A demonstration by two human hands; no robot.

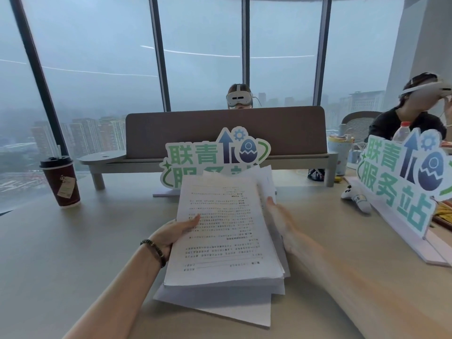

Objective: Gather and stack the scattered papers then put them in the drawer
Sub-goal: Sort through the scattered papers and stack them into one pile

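A thick, uneven stack of printed white papers [227, 231] is held above the beige table [73, 253], text upside down to me. My left hand [171, 232] grips its left edge, thumb on the top sheet, a dark bead bracelet on the wrist. My right hand [281, 221] holds the right edge, fingers along the side and mostly behind the sheets. Some sheets stick out at the bottom and the top right. No drawer is in view.
A dark red coffee cup [61, 182] stands at the left. Green and white standing signs are behind the papers [215, 155] and at the right [403, 177]. A white controller [355, 198] lies near the right sign. Two people with headsets sit beyond a grey divider [225, 133].
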